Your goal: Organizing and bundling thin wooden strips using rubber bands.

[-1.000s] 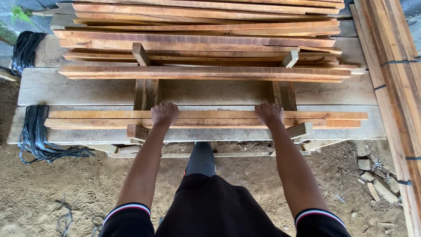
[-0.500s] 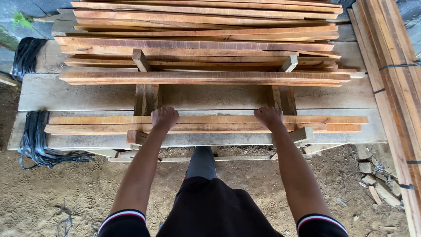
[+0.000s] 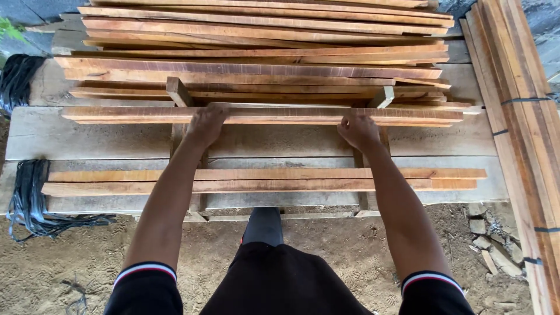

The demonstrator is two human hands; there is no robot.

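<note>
1. Both our arms reach up the middle of the frame. Our left hand [image 3: 205, 124] and right hand [image 3: 359, 129] are set well apart on one long reddish plank [image 3: 274, 115], the front one of the big stack.

2. Fingers of both hands curl over the plank's near edge and top face, so we judge each hand closed on it. How far the fingertips wrap beyond the far edge we cannot tell.

3. That plank lies crosswise at centre frame, on two short upright wooden stubs [image 3: 178, 91]. The wide hand spacing likely keeps such a long, thin board level and balanced.

4. Behind it, filling the upper frame, the plank stack [image 3: 262, 41] lies in staggered layers, with the stubs seemingly holding it back.

5. Nearer us, in the lower middle, two more thin planks [image 3: 265, 179] lie side by side across grey base boards [image 3: 93, 137], apart from both hands.

6. Along the right edge runs a strapped bundle of timber [image 3: 519, 116]. Black strapping bundles [image 3: 26, 192] hang at the left edge.

7. Sandy ground [image 3: 70, 262] and small rubble lie at the bottom, with our dark clothing between the arms.
</note>
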